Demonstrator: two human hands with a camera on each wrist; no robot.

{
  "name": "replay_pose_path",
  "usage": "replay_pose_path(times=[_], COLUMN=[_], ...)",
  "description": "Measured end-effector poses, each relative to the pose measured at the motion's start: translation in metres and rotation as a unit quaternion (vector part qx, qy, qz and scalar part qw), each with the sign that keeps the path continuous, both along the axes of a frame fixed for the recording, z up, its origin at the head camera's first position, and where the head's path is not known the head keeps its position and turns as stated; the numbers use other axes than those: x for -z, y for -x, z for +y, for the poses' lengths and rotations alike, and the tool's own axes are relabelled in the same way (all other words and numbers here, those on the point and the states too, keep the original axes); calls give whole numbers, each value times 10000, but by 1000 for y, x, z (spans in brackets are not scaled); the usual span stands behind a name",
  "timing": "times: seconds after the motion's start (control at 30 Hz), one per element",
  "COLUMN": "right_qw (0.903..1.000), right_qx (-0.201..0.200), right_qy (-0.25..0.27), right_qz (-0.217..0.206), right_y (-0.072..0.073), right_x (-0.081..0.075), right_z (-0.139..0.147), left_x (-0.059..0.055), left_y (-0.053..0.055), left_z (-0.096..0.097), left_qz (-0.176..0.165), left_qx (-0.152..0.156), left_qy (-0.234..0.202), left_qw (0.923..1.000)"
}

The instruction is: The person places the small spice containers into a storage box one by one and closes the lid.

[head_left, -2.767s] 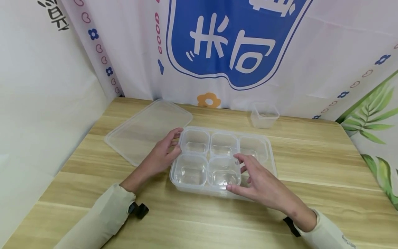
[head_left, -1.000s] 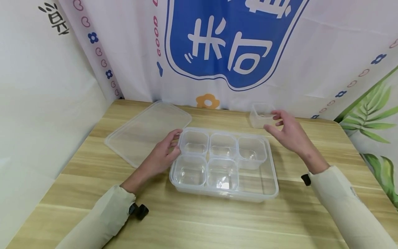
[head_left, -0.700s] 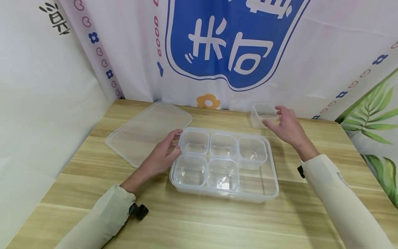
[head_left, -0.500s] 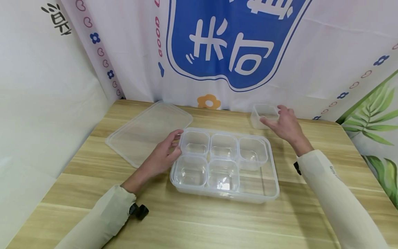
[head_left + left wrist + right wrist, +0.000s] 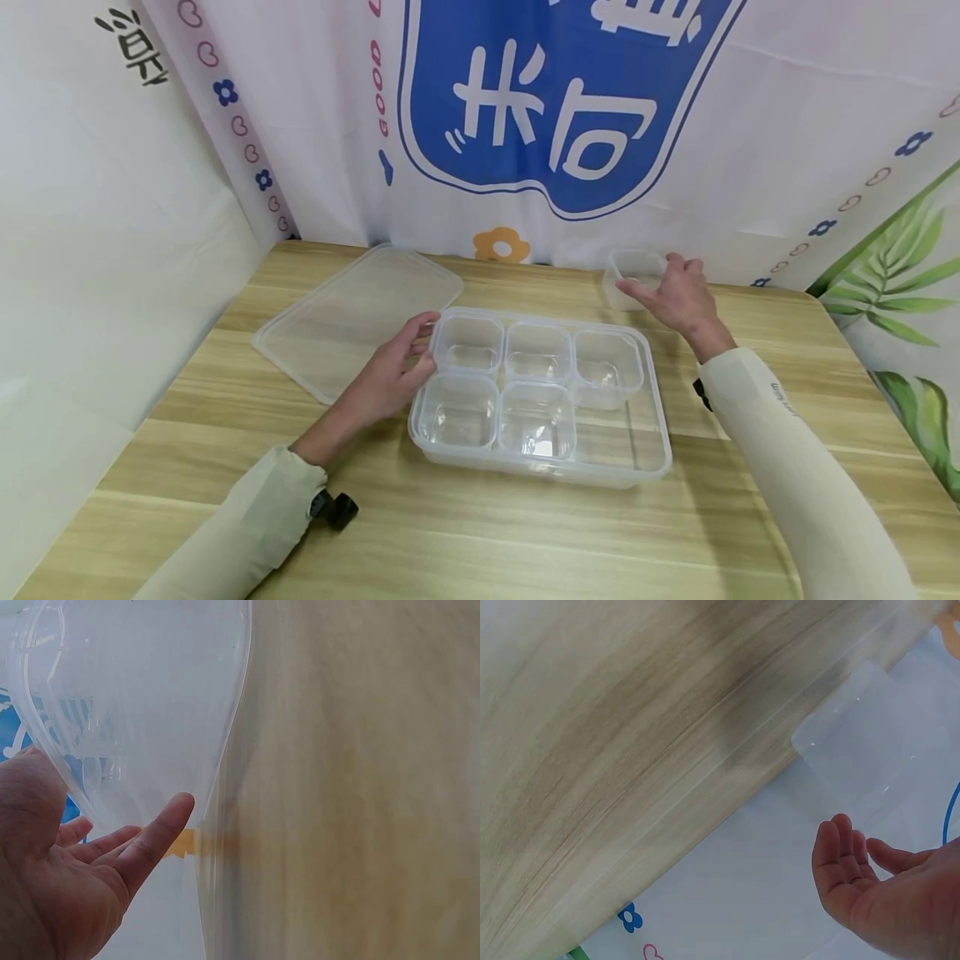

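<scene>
A large clear plastic box (image 5: 611, 479) holds several small square tubs (image 5: 461, 412); its front right part shows bare floor. At the box's left end, my left hand (image 5: 386, 375) rests with fingers along the wall; the left wrist view has these fingers (image 5: 157, 836) fairly straight against the plastic. At the back right, one more clear tub (image 5: 626, 287) stands on the table. My right hand (image 5: 678, 296) is at that tub, thumb across its front and fingertips at its right rim. In the right wrist view, the right hand's fingers (image 5: 832, 859) are slightly bent beside the tub.
A flat clear lid (image 5: 360, 321) lies at the back left, behind my left hand. The wooden table (image 5: 480, 542) ends at a white printed cloth (image 5: 322, 167) hanging along its back edge. A white wall (image 5: 97, 275) stands on the left.
My right hand has left the large box's front right tub, reached to the back right, and moved left around the lone tub. The left hand stays at the box.
</scene>
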State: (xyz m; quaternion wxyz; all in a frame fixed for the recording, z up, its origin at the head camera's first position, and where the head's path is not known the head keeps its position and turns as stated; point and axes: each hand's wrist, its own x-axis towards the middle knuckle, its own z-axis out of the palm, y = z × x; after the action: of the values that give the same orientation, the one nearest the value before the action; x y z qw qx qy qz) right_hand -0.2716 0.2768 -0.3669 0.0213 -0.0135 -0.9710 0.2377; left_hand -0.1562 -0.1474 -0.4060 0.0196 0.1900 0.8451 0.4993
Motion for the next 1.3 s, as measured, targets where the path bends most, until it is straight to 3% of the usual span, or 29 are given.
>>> replay_pose_path(times=[0.47, 1.07, 1.3], right_qw=[9991, 9999, 9999], right_qx=[137, 33, 64], right_qy=[-395, 23, 145], right_qz=[-22, 110, 54], right_y=[5, 6, 3], right_x=[3, 10, 6], right_z=[-1, 0, 1], left_x=[0, 2, 1], left_y=[2, 0, -1], left_z=[0, 0, -1], left_qz=[22, 46, 30], left_qx=[43, 62, 34], left_qy=[-29, -51, -65], left_qw=[10000, 10000, 10000])
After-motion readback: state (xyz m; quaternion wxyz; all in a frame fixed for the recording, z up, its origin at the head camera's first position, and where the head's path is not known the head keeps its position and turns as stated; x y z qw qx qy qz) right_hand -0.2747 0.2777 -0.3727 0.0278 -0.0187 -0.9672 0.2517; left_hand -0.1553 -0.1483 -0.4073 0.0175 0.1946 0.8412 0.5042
